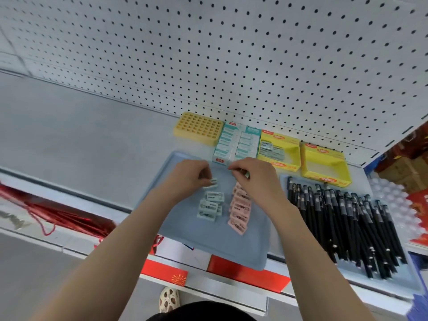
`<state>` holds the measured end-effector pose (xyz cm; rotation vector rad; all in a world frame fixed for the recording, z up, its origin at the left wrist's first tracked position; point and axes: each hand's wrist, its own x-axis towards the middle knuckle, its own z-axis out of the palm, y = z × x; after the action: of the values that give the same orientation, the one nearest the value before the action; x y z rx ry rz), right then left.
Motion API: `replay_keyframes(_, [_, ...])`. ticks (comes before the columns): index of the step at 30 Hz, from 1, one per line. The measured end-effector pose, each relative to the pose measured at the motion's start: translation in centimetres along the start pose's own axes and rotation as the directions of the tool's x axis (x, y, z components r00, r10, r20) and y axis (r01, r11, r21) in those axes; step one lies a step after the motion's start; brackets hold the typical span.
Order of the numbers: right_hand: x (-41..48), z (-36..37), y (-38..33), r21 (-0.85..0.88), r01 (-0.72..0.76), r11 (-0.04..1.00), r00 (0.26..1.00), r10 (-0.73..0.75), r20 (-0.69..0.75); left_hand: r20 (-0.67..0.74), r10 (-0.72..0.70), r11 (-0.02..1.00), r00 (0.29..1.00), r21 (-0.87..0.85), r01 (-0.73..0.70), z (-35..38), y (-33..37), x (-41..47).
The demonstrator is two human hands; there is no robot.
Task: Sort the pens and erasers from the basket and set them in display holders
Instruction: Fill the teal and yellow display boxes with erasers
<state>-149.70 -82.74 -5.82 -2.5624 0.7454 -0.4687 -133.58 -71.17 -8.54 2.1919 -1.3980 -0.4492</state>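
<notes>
Left hand (192,174) pinches a blue eraser (212,183) lying crosswise, teal holder (238,142) just beyond the fingertips (206,176), nearer the right hand (253,176), whose curled fingers (238,169) hide any catch.

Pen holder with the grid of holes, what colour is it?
The holder is yellow, seen in the head view.

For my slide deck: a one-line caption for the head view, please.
Left hand pinches a green eraser beside the right hand over a tray of erasers, pens alongside.
</notes>
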Motion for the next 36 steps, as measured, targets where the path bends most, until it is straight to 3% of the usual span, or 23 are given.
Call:
replay_keyframes(5, [-0.7,0.5,-0.9,-0.05,0.064,0.997,0.982,-0.054,0.181,-0.067,-0.037,0.998,0.997,0.054,0.041,-0.5,-0.9,-2.2])
replay_keyframes(9, [-1.0,1.0,-1.5,-0.192,0.166,0.967,0.943,-0.1,0.316,-0.237,-0.099,0.993,0.966,-0.083,0.082,-0.6,-0.6,-3.6])
replay_keyframes(15, [-1.1,0.7,-2.1,-0.169,0.149,0.974,0.935,-0.084,0.344,-0.215,-0.086,0.976,0.973,-0.215,0.039,0.2,1.0,-5.9])
replay_keyframes(23, [-1.4,1.5,-2.0,-0.164,0.192,0.968,0.938,-0.132,0.32,-0.232,-0.062,0.988,0.971,-0.154,0.026,1.1,1.5,-6.6])
replay_keyframes(28, [-0.5,1.1,-1.8,-0.068,0.102,0.992,0.968,-0.083,0.238,-0.19,-0.009,0.997,0.982,-0.083,-0.007,0.8,2.0,-6.4])
replay_keyframes(32, [0.1,0.8,-1.0,-0.047,0.012,0.999,0.994,-0.007,0.11,0.017,0.03,0.995,0.999,0.098,-0.032,1.8,2.2,-6.4])
replay_keyframes(36, [0.7,0.6,-0.4,0.027,-0.034,0.999,0.999,0.034,0.018,-0.013,0.134,0.929,0.991,0.348,-0.121,3.4,1.5,-5.7])
